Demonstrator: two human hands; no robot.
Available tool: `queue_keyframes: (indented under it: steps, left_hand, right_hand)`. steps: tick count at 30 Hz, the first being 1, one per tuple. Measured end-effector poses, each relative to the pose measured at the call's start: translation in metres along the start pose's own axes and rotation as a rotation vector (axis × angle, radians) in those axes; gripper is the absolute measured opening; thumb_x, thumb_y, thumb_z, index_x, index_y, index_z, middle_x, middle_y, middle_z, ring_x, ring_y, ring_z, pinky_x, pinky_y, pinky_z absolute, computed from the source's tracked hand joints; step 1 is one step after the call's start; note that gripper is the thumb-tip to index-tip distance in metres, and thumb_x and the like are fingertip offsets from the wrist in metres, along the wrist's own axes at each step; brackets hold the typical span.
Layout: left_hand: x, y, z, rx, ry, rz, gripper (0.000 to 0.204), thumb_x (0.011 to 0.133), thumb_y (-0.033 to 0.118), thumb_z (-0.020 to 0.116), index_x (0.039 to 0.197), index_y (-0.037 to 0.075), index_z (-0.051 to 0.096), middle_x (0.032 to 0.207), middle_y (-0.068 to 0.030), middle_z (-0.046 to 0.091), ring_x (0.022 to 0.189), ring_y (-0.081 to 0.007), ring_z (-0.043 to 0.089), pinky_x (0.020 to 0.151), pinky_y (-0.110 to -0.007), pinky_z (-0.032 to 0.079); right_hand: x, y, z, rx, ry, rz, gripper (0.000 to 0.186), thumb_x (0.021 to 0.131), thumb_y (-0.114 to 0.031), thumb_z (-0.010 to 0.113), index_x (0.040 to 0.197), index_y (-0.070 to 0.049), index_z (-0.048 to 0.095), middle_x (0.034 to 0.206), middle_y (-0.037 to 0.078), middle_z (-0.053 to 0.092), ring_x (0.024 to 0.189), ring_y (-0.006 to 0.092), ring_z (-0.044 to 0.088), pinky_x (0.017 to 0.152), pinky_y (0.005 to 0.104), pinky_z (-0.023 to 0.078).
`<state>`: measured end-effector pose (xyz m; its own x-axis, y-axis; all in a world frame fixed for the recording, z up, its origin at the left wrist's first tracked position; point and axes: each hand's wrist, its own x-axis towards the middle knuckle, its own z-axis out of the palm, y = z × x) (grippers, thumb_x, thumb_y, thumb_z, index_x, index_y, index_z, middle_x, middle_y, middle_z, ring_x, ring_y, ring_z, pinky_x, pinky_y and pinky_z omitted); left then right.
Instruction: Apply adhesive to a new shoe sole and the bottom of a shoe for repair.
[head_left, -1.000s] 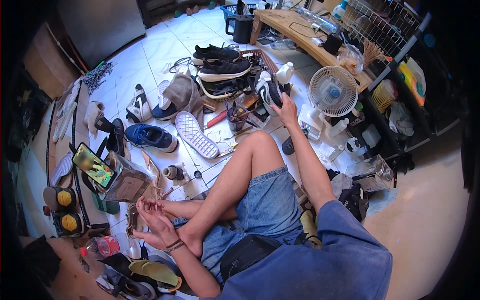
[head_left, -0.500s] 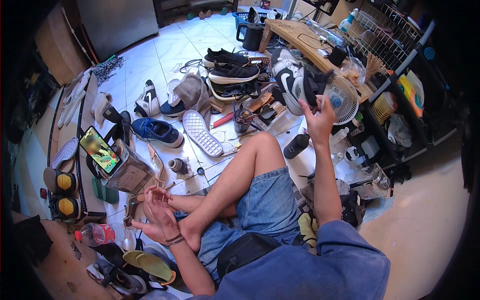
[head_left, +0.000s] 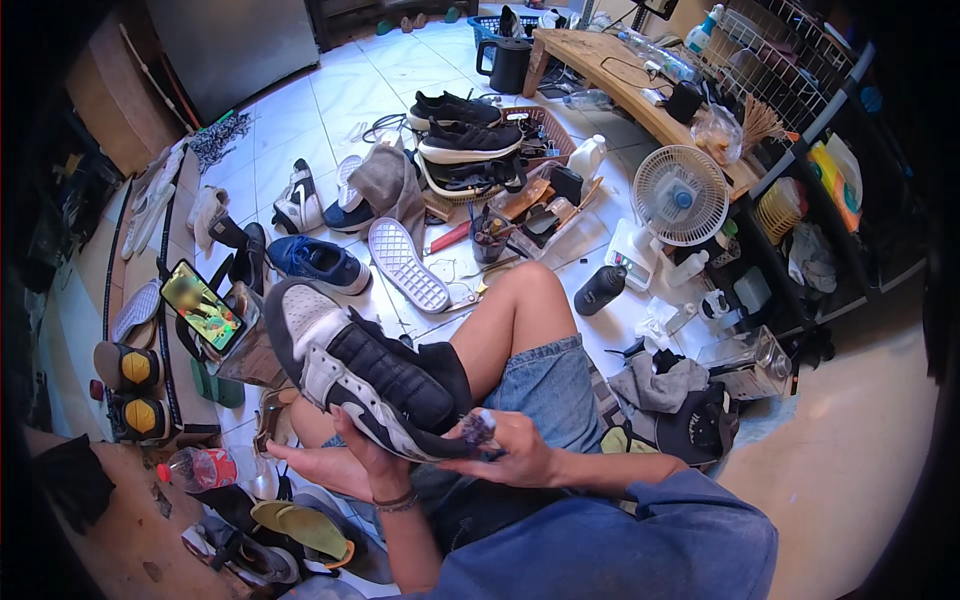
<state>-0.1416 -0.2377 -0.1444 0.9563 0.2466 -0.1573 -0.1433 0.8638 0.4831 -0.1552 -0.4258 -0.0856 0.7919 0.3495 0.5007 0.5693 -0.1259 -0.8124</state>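
Over my lap is a grey, white and black sneaker [head_left: 385, 375], tilted with its toe up to the left and its laces out. My left hand [head_left: 372, 458] is closed on its lower side near the middle, the thumb up against the white panel. At the heel end, my right hand [head_left: 520, 448] grips the sneaker, its fingers bent around the edge. A small dark, fuzzy tuft [head_left: 478, 428] shows beside the right fingers; I cannot tell whether it belongs to the shoe.
A phone [head_left: 203, 305] leans on a clear box at the left. Ahead lie a white sole [head_left: 408, 266], a blue shoe [head_left: 317, 263] and stacked black sneakers [head_left: 468, 140]. A fan [head_left: 682, 195], a dark bottle [head_left: 599, 290] and a wooden bench [head_left: 610, 75] stand to the right.
My right hand has brought the sneaker from beside the fan, at the upper right, down and left over my lap. My left hand, open and free before, now holds its side.
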Motion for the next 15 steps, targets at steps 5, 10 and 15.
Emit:
queue_keyframes:
  steps: [5,10,15]
  left_hand:
    - [0.002,0.001,-0.037,0.037,0.079,0.009,0.058,0.096,0.050,0.052,0.137,0.009,0.049,0.123,-0.0071,0.063,0.109,-0.0233,0.064,0.095,-0.039,0.053]
    - [-0.007,-0.016,-0.013,0.107,-0.115,-0.085,0.050,0.097,0.055,0.048,0.119,0.011,0.057,0.094,-0.0002,0.065,0.078,-0.0136,0.064,0.070,-0.029,0.056]
    - [0.009,-0.056,-0.024,-0.072,-0.141,-0.247,0.068,0.098,0.061,0.043,0.138,0.007,0.049,0.124,-0.0079,0.063,0.111,-0.0227,0.062,0.101,-0.037,0.049]
  right_hand:
    - [0.002,0.016,-0.029,0.092,-0.087,0.052,0.053,0.063,-0.023,0.096,0.089,-0.003,0.054,0.099,0.009,0.056,0.076,0.0184,0.057,0.066,0.0304,0.048]
    - [0.010,0.053,-0.053,0.468,-0.109,0.241,0.075,0.055,-0.034,0.099,0.090,-0.014,0.036,0.129,0.013,0.043,0.117,0.0220,0.051,0.098,0.0402,0.045]
    - [-0.014,0.064,-0.054,0.663,-0.069,0.398,0.061,0.074,-0.002,0.081,0.123,-0.004,0.045,0.132,0.010,0.047,0.120,0.0189,0.052,0.103,0.0336,0.042]
